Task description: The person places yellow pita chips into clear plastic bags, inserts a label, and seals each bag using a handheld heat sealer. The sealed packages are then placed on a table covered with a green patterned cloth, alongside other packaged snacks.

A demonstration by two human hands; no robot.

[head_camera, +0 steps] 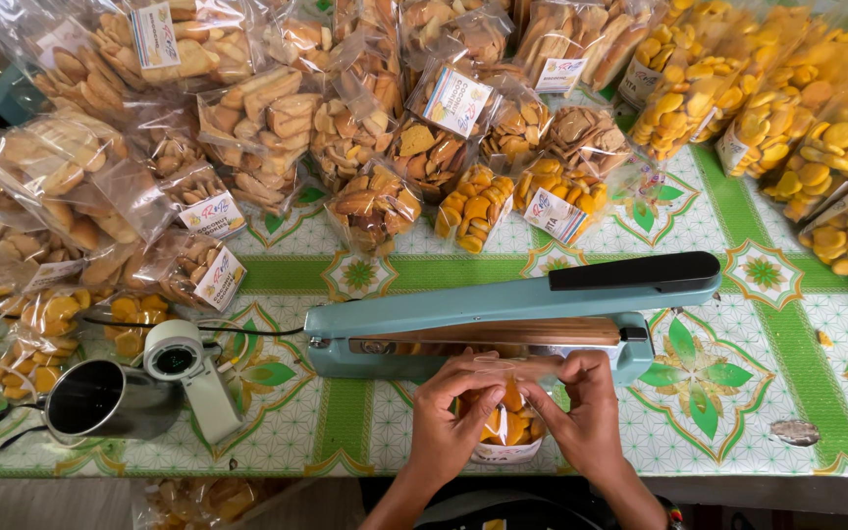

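Observation:
My left hand [449, 417] and my right hand [586, 412] both pinch the open top of a small clear bag of yellow-orange biscuits [507, 427] at the table's near edge. The bag's mouth lies on the sealing bar of a light blue impulse heat sealer [444, 319], whose arm with a black handle [635, 272] is raised. The bag's lower part with a white label hangs between my wrists.
Many sealed clear bags of brown biscuits [257, 118] and yellow biscuits [797, 108] crowd the back and left of the green-patterned tablecloth [768, 363]. A metal cup [90, 402] and a white tape dispenser [188, 378] stand at the left front, with black cables.

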